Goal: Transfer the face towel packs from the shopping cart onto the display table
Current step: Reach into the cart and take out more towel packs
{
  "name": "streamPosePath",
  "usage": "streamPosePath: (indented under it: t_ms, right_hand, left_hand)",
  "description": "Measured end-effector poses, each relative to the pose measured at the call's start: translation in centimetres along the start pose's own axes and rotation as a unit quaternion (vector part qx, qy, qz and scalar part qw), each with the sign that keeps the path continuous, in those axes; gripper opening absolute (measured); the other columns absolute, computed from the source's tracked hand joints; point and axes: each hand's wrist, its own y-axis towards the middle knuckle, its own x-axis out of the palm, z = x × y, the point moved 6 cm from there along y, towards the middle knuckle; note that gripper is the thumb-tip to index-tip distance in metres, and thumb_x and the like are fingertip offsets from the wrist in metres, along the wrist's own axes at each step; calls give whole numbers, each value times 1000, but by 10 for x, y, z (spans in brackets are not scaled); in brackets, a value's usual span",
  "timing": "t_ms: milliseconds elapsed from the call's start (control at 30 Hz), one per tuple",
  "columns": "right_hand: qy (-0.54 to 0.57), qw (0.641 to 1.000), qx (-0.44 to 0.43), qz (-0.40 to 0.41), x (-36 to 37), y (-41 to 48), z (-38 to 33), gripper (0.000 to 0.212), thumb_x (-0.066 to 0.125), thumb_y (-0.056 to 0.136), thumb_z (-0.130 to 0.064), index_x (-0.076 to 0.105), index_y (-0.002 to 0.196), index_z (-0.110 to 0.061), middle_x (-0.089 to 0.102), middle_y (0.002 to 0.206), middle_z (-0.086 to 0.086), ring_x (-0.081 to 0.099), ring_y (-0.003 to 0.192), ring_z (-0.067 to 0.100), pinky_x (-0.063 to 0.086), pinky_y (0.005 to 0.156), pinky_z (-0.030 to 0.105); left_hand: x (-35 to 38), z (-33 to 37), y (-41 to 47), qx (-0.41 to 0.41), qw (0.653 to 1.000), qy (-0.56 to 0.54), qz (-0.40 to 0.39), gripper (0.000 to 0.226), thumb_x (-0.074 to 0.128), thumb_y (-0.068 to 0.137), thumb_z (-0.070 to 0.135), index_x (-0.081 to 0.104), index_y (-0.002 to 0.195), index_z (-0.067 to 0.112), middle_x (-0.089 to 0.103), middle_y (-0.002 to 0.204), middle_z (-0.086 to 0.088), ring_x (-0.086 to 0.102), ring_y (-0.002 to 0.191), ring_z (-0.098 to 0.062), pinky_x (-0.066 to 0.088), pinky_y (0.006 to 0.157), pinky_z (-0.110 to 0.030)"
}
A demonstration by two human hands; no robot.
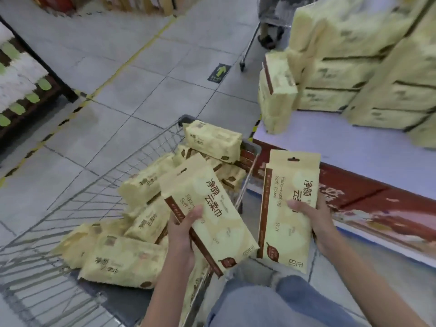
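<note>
Shopping cart left, packs piled inside; display table right, stacked packs on top; two held packs between.

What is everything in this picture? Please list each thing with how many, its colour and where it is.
shopping cart: one, grey wire, lower left
packs in cart: many, pale yellow and brown, piled loosely
display table: one, white top, red front, right
stacked packs: many, pale yellow, on the table's far side
held packs: two, pale yellow, left pack, right pack
arrow sticker: one, green, on the grey floor
shelf: one, dark, far left
jeans: one pair, blue, bottom
hands: two; left hand grips the left pack, right hand grips the right pack
</note>
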Motion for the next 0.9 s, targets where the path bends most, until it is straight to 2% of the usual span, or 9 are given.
streamPosePath:
  t_ms: [100,167,267,300,367,500,700,800,900]
  right_hand:
    - [43,996,12,73,-57,-22,15,83,82,44,-25,51,121,-21,71,106,2,70,90,26,56,73,45]
    - [71,991,13,116,-95,-40,24,85,82,44,-24,50,122,-20,71,106,4,70,90,27,56,74,48]
    - [106,979,-3,174,-151,-71,38,81,82,43,-27,53,119,-19,71,107,6,70,89,29,56,75,51]
    - [118,974,-9,192,-170,-82,43,79,82,44,-28,54,117,-19,71,107,7,70,89,29,56,76,52]
    - [142,963,-16,231,-206,-105,56,80,82,44,-28,52,117,-18,71,105,6,70,89,29,56,76,53]
    - [195,937,-14,289,-268,-147,88,86,82,41,-29,51,121,-18,71,103,5,70,88,29,57,70,47]
    - [240,911,-9,336,-336,-192,125,88,81,40,-28,51,122,-17,72,102,5,71,86,26,56,63,39]
    - [251,904,-4,347,-359,-199,132,86,80,43,-24,49,123,-16,71,104,5,70,87,27,56,65,40]
    - [253,905,-8,343,-376,-193,126,86,80,45,-22,49,125,-16,70,107,6,69,89,27,56,66,40]
  left_hand:
    - [48,-15,1,-16,996,46,-72,73,85,52,14,60,120,9,72,110,-9,71,94,-23,59,68,-34]
    - [81,-30,-4,-26,990,82,-115,67,78,54,23,61,117,12,72,109,-7,70,96,-24,58,77,-40]
    - [129,-61,-19,-52,977,114,-175,60,76,56,22,63,114,13,73,107,-7,70,95,-24,58,76,-40]
    - [144,-72,-27,-63,972,120,-192,64,76,56,21,61,118,11,72,110,-8,69,98,-25,56,80,-43]
    - [173,-98,-46,-80,963,133,-221,71,77,55,21,59,123,10,70,113,-8,67,103,-27,51,90,-49]
    - [223,-147,-91,-82,941,170,-279,51,76,58,19,65,108,19,74,104,1,70,95,-19,53,81,-41]
    - [269,-210,-149,-90,922,203,-316,47,74,59,19,62,105,18,76,89,9,72,80,-8,56,58,-21]
    - [278,-227,-163,-88,919,226,-310,60,75,58,22,59,116,15,74,101,5,71,88,-11,56,62,-23]
    - [279,-235,-163,-80,924,245,-282,70,76,55,23,58,121,12,71,110,-1,69,96,-18,55,74,-31]
